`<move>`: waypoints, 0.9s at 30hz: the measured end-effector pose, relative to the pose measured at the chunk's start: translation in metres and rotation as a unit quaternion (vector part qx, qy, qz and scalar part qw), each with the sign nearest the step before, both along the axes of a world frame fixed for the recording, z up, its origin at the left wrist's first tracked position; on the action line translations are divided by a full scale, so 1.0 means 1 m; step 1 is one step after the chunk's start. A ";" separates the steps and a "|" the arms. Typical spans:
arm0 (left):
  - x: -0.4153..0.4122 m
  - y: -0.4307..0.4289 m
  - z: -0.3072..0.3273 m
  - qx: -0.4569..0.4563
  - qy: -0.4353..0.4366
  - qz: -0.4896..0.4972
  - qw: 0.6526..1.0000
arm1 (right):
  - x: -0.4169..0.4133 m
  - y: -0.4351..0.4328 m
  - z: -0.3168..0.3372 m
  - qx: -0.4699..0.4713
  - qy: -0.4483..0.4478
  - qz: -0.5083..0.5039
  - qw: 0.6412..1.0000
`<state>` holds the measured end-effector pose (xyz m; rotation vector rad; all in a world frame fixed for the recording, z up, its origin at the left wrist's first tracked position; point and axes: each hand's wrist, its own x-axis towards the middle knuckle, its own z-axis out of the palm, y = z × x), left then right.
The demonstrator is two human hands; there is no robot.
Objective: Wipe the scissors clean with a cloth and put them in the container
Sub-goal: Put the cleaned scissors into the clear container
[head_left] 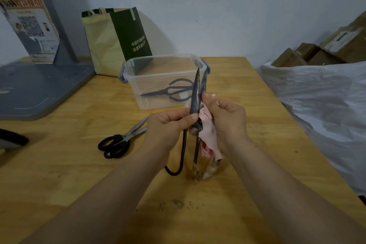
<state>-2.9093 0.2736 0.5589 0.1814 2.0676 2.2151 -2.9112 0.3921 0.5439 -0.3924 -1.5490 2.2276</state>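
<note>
The fingers [190,118] of the left hand [166,128] were curled and pinched on one blade of the dark scissors [195,93], with the thumb pressed against its flat side just above the pivot. The right hand [227,119] had its fingers [208,102] clamped on a pink cloth [208,134], the thumb pushing the fabric against the other blade. The dark scissors stood nearly upright between the two hands, held above the tabletop [79,164]. The blades were slightly parted with the tips up, and the long loop handles hung down toward the wood. The cloth was bunched between the blades and the right palm, and its loose end hung below the hand beside one handle. Under the handles lay a small heap of crumbly dirt [200,175].

Just behind the hands stood the clear, open-topped container [134,85] with grey clips at its ends. A second dark pair [172,91] lay flat on its bottom. Left of the left hand, black-handled scissors [118,142] lay on the tabletop, their blade tips hidden behind that hand. Farther back a paper bag [111,41] stood against the wall, with a grey base [39,85] to its left. At the right edge lay a white plastic sheet [316,93], with cardboard boxes [316,53] behind it.
</note>
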 end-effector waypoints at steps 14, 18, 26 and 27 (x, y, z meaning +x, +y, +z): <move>-0.005 -0.011 -0.005 0.021 -0.058 -0.015 0.998 | 0.000 0.041 0.022 0.583 -0.220 0.061 0.780; -0.011 -0.013 -0.003 0.059 -0.079 -0.011 0.995 | 0.014 0.030 0.028 0.401 -0.069 0.074 0.910; -0.018 -0.008 0.004 0.108 -0.074 -0.018 0.991 | 0.018 -0.006 0.021 0.148 -0.033 0.188 0.970; -0.018 -0.008 0.006 0.110 -0.073 -0.017 0.991 | 0.017 -0.008 0.025 0.144 -0.046 0.188 0.970</move>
